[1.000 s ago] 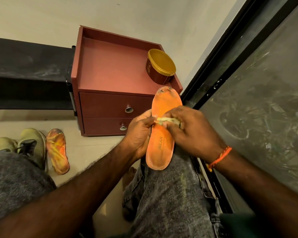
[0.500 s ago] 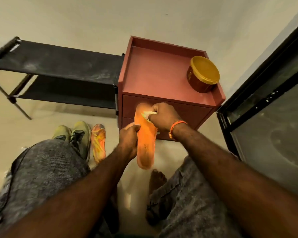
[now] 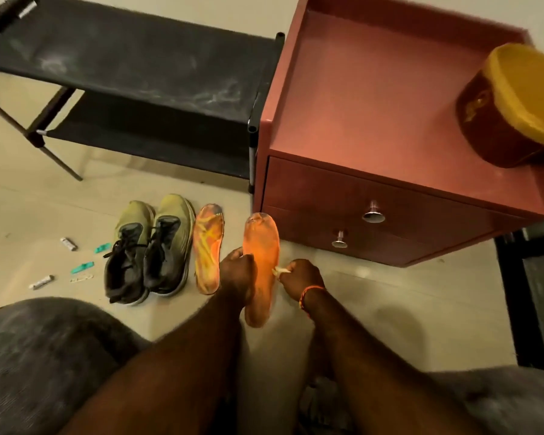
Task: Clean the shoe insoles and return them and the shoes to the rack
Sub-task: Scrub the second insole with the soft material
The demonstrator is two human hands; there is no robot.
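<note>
An orange insole [image 3: 262, 259] is gripped at its left edge by the left hand [image 3: 237, 271]; a small cloth [image 3: 280, 271] is pinched by the right hand [image 3: 299, 273].

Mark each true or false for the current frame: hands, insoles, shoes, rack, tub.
1. The left hand holds the orange insole. True.
2. The right hand is empty. False: its fingers pinch a small pale cloth.
3. Both shoes sit on the rack. False: they stand on the floor in front of it.
4. A second insole lies on the floor beside the shoes. True.
5. The yellow-lidded tub stands on the floor. False: it stands on the red cabinet.
</note>
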